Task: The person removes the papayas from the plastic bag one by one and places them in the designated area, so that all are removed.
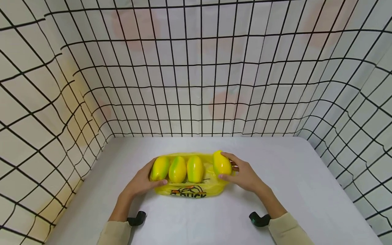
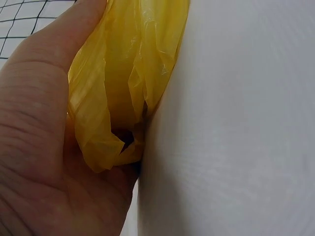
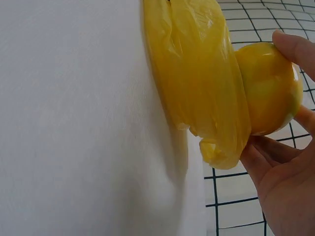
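A yellow plastic bag (image 1: pixel 214 189) with dark printed lettering lies open on the table. Inside it three glossy yellow-green mangoes (image 1: pixel 177 170) sit side by side. My left hand (image 1: pixel 143 181) holds the bag's left end, thumb along the near edge beside the leftmost mango; its other fingers are mostly hidden. In the left wrist view, crumpled bag film (image 2: pixel 123 64) lies against that palm. At the right end, my right hand (image 1: pixel 245 176) grips another mango (image 1: pixel 222 163) between thumb and fingers. The right wrist view shows this mango (image 3: pixel 268 88) standing partly above the bag's edge.
A white-covered table (image 1: pixel 196 221) carries everything. Black-lined grid netting (image 1: pixel 201 75) rises behind a pale backdrop's front at the back and both sides. Dark curved devices (image 1: pixel 136 218) sit at both wrists, next to beige sleeves (image 1: pixel 116 233).
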{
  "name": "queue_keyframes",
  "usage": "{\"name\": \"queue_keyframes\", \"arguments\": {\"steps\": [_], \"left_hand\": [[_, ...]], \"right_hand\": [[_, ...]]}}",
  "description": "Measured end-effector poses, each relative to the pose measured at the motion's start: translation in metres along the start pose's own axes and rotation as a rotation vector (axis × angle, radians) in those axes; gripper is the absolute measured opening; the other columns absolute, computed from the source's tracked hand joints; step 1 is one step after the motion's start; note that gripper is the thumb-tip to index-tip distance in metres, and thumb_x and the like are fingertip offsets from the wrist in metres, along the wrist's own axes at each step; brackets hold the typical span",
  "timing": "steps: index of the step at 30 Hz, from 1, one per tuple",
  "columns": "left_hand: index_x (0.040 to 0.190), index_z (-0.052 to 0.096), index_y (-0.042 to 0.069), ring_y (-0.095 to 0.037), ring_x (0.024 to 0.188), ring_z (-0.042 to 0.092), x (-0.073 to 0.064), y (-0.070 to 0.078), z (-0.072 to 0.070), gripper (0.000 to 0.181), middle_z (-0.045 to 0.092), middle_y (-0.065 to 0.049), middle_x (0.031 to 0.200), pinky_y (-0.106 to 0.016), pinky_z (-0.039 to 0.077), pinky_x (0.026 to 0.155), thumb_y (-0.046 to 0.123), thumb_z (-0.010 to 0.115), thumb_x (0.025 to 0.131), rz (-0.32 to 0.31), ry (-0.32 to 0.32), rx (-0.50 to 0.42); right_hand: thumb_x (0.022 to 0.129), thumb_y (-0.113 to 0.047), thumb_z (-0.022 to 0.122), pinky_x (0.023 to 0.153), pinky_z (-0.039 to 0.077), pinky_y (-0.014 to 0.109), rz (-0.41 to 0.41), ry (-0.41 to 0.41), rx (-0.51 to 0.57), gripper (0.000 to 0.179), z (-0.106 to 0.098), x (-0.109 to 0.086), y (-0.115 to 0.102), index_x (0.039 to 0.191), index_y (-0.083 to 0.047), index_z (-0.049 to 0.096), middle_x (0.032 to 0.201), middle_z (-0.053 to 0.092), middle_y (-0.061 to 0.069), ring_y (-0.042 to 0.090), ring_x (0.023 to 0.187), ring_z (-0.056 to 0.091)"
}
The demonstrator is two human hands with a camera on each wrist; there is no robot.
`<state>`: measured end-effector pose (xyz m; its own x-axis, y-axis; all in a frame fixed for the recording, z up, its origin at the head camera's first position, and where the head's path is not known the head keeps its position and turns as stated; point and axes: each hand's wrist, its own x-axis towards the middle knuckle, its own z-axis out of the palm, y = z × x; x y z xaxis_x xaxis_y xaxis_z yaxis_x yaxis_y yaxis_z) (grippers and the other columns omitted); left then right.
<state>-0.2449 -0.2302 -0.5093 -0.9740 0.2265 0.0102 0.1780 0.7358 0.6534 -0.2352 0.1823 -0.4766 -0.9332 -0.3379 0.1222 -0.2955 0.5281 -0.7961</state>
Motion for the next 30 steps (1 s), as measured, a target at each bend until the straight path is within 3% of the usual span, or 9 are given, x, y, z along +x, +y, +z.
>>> {"name": "queue_keyframes", "arguments": {"steps": [7, 15, 30], "left_hand": [[0.151, 0.024, 0.034, -0.018, 0.113, 0.051, 0.001, -0.001, 0.002, 0.101, 0.049, 0.006, 0.137, -0.051, 0.045, 0.101, 0.068, 0.073, 0.070, 0.002, -0.002, 0.002], [0.151, 0.024, 0.035, -0.018, 0.112, 0.052, 0.001, -0.001, -0.002, 0.100, 0.050, 0.006, 0.137, -0.050, 0.045, 0.101, 0.068, 0.072, 0.070, 0.002, -0.003, 0.005], [0.153, 0.024, 0.031, -0.025, 0.129, 0.047, 0.001, -0.005, -0.004, 0.100, 0.044, 0.000, 0.148, -0.058, 0.036, 0.109, 0.065, 0.072, 0.072, -0.021, 0.002, -0.001]], "right_hand": [[0.077, -0.057, 0.075, 0.103, 0.048, 0.046, 0.000, 0.027, -0.038, 0.081, -0.010, -0.008, 0.005, 0.146, -0.041, 0.036, 0.151, 0.041, -0.006, 0.026, 0.125, 0.053], [0.078, -0.055, 0.075, 0.103, 0.049, 0.043, 0.018, 0.046, -0.024, 0.080, -0.020, -0.015, 0.006, 0.146, -0.039, 0.036, 0.150, 0.042, -0.006, 0.024, 0.125, 0.054], [0.081, -0.051, 0.073, 0.101, 0.049, 0.039, 0.044, 0.067, -0.054, 0.078, -0.042, -0.026, 0.022, 0.147, -0.040, 0.034, 0.149, 0.042, -0.002, 0.024, 0.124, 0.054]]}}
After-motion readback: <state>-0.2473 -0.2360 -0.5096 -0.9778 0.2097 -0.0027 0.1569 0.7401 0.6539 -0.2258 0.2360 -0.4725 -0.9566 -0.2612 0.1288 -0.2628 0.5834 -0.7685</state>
